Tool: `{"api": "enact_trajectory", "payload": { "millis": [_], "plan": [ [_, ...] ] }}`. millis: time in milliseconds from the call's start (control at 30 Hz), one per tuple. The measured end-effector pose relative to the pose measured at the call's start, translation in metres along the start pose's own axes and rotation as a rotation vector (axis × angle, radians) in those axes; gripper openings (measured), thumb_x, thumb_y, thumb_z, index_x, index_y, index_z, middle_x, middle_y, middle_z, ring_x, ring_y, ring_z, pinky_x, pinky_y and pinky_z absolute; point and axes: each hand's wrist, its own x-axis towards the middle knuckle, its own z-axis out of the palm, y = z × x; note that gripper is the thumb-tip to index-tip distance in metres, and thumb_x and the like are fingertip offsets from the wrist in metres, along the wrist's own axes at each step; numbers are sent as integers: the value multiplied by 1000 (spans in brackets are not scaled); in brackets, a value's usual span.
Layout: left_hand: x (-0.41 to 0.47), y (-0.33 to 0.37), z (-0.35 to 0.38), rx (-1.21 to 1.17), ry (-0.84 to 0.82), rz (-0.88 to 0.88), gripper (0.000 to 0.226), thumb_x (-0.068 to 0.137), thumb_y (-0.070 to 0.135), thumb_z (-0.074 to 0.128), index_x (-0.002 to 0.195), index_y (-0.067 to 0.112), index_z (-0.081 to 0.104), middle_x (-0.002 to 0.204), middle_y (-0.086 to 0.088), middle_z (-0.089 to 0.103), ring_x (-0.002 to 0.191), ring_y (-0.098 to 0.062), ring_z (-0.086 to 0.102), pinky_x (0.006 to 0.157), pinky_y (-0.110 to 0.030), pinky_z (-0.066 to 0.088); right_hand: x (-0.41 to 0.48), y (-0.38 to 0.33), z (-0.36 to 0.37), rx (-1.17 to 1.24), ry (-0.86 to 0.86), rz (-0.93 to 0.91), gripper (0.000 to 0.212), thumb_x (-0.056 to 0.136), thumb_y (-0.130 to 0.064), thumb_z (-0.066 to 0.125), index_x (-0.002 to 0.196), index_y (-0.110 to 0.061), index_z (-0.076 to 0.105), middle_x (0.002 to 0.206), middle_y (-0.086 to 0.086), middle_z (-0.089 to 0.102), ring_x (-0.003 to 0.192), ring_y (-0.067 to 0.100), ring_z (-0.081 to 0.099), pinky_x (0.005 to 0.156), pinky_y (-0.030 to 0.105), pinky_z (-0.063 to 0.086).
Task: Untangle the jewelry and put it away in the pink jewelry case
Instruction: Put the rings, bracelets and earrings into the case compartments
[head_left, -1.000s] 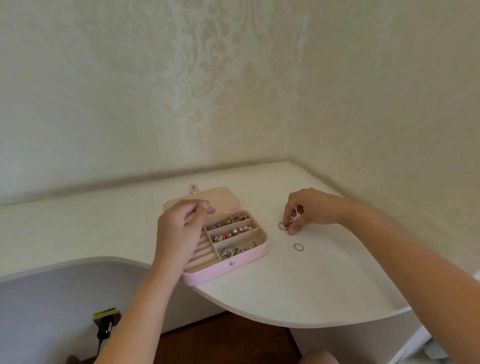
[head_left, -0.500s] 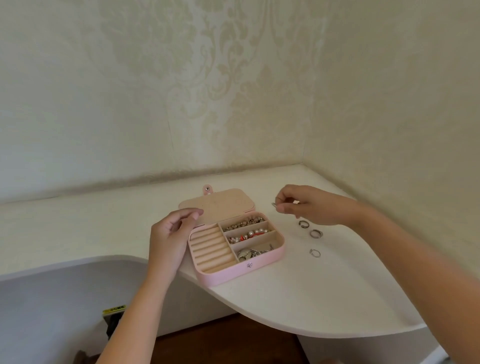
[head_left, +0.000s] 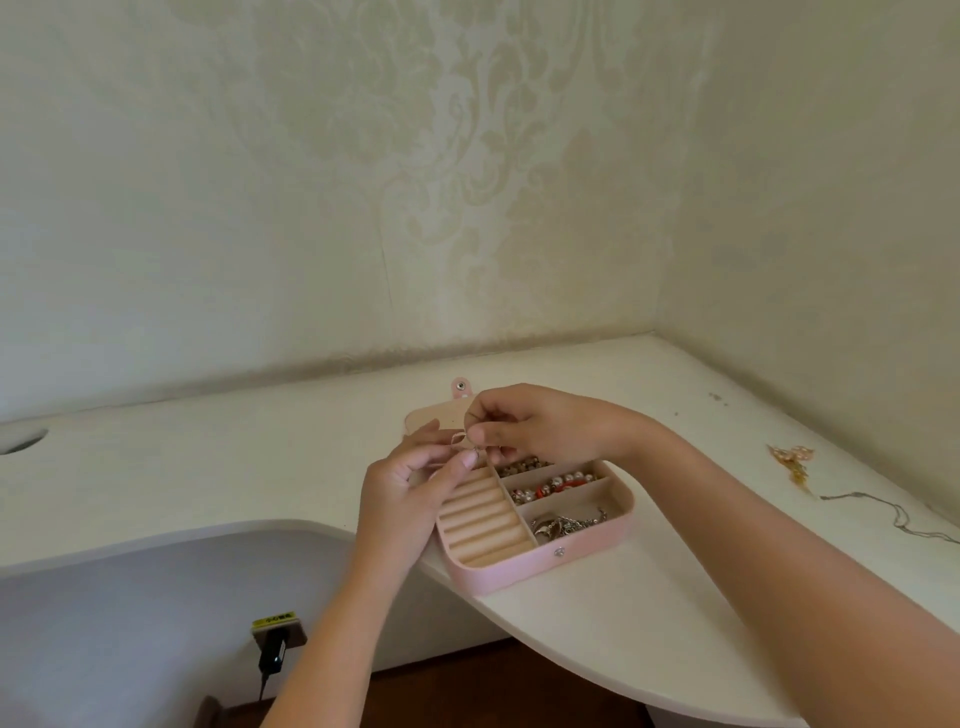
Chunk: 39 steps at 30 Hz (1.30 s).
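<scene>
The pink jewelry case (head_left: 589, 552) lies open on the white table, its lid (head_left: 434, 415) flat behind it. Its three right-hand compartments hold beads (head_left: 522, 466), pearls with red pieces (head_left: 553, 487) and a silver chain tangle (head_left: 566, 525). The ribbed ring slots (head_left: 480, 525) on the left look bare. Above the slots' far end, my left hand (head_left: 408, 496) and my right hand (head_left: 545, 426) meet. Both pinch a small thin ring (head_left: 460, 440) between their fingertips.
A gold and pink ornament (head_left: 792, 457) and a thin loose chain (head_left: 893, 517) lie on the table at the far right. The table's curved front edge (head_left: 571, 660) runs just below the case. A plugged wall socket (head_left: 275, 639) sits under the table. Walls close the corner behind.
My right hand picked a ring off the table to the right of the case and carried it left over the case. My left hand rose to meet it and took hold too.
</scene>
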Motion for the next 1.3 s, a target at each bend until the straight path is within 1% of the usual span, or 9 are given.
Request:
{"api": "enact_trajectory", "payload": {
  "millis": [167, 267, 467, 667, 733, 900, 1000, 1167, 1300],
  "plan": [
    [2, -5, -3, -27, 38, 13, 12, 68, 33, 71, 77, 26, 75, 101, 12, 71, 112, 11, 52, 91, -6, 35, 2, 9, 2, -5, 43, -28, 15, 98, -19, 50, 85, -19, 57, 79, 4, 58, 75, 11, 54, 74, 26, 48],
    [3, -7, -3, -38, 46, 4, 15, 67, 30, 73, 79, 23, 75, 102, 11, 71, 113, 9, 53, 94, -11, 35, 0, 13, 4, -51, 95, -54, 16, 99, -15, 48, 85, -19, 55, 78, 3, 60, 71, 12, 53, 68, 22, 46],
    [4, -7, -1, 36, 56, 0, 8, 70, 25, 74, 78, 24, 74, 105, 9, 68, 115, 9, 50, 93, -6, 33, -3, 15, 14, -74, 248, -140, 9, 95, -8, 54, 88, -13, 58, 79, 5, 60, 67, 9, 57, 65, 17, 49],
    [2, -5, -1, 52, 82, 19, 14, 72, 21, 75, 74, 34, 73, 103, 13, 67, 115, 14, 46, 90, -3, 31, -2, 11, 13, 3, 333, -157, 14, 82, -7, 71, 86, -20, 72, 76, 16, 67, 68, 20, 61, 79, 44, 56],
    [1, -4, -1, 9, 100, 13, 6, 67, 30, 73, 72, 34, 73, 102, 13, 68, 116, 12, 47, 90, -5, 32, -3, 10, 16, -50, 361, -171, 18, 82, -7, 72, 87, -25, 72, 79, 15, 69, 70, 24, 63, 77, 38, 55],
    [2, -2, -4, -28, 7, -34, 17, 62, 36, 73, 74, 25, 77, 110, 15, 67, 123, 6, 45, 101, -20, 32, -5, 11, 18, -105, 379, -115, 12, 81, -5, 70, 82, -17, 71, 76, 6, 68, 63, 3, 55, 65, 15, 48],
    [2, 0, -5, -32, -60, -53, 22, 64, 31, 73, 81, 18, 77, 116, 11, 65, 113, 16, 48, 90, -6, 35, -4, 14, 15, -44, 384, -65, 14, 79, -5, 70, 78, -18, 69, 72, 2, 65, 60, 2, 53, 63, 14, 45],
    [3, 2, -6, -110, -46, -109, 18, 66, 30, 72, 77, 16, 76, 114, 11, 67, 108, 12, 55, 88, -18, 39, -4, 15, 16, -24, 360, -38, 14, 77, -6, 73, 74, -18, 68, 72, 0, 66, 59, 1, 54, 62, 12, 44],
    [4, 6, -5, -86, -86, -147, 16, 77, 27, 67, 75, 13, 74, 113, 14, 66, 105, 7, 59, 78, -12, 43, -7, 13, 16, -102, 340, -48, 8, 74, -11, 80, 75, -11, 71, 65, -8, 63, 55, -4, 51, 58, 7, 39]
  ]
}}
